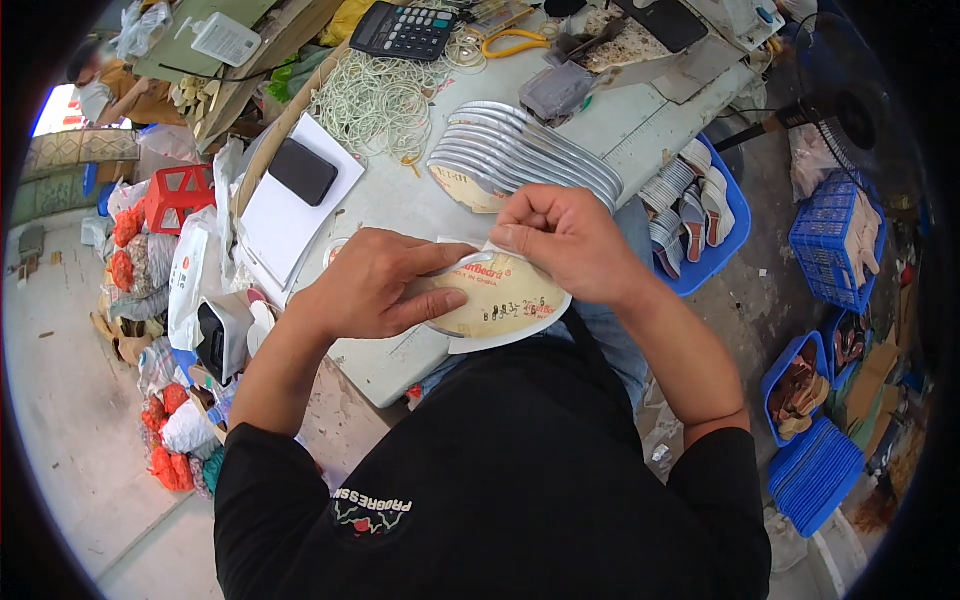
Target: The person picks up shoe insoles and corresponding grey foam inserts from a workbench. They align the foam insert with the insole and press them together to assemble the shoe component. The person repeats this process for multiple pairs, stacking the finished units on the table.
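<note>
Close in front of my body is a yellowish insole board [505,297] with printed marks and a pale silvery strip along its edge. My left hand [365,285] grips its left side, thumb lying on the face and fingers over the far edge. With my right hand [572,243] I pinch the strip at the far edge; the fingertips partly hide that spot. Just beyond my hands, a row of similar insole boards [525,150] with silvery rims lies overlapped on the pale worktable [385,365].
Past the row lie a tangle of thin cord [375,105], a calculator [403,31] and yellow-handled scissors [515,42]. A black phone [303,172] rests on white paper at the left. To the right, a blue basin [735,215] holds shoe parts; blue crates [835,240] stand farther off.
</note>
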Tool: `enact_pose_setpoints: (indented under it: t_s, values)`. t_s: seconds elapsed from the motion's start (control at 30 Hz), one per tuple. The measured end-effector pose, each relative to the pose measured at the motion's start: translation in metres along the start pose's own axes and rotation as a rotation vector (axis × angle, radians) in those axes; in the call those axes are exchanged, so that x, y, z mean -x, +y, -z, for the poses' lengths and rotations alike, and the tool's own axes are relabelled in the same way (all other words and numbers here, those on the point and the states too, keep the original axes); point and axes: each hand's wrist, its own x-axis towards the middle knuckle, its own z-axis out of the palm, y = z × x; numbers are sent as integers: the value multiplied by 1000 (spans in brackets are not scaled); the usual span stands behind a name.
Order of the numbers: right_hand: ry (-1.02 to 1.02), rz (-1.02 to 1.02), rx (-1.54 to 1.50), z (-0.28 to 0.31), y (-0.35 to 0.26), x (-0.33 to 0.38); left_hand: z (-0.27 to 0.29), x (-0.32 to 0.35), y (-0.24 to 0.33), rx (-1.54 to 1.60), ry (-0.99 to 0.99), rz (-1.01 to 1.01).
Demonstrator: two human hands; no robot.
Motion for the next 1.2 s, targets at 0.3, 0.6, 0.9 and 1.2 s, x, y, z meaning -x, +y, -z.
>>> enact_pose_setpoints:
  t_s: [0.3,0.6,0.9,1.2]
  values:
    - [227,888,900,-5,-9,28,-15,-7,4,44,206,71]
    - [171,86,-383,-11,36,13,-55,-16,2,1265,267,403]
    - [53,127,-145,-4,27,22,-64,-18,7,1589,441,375]
    - [162,525,962,-9,-30,26,-64,-28,42,308,687,109]
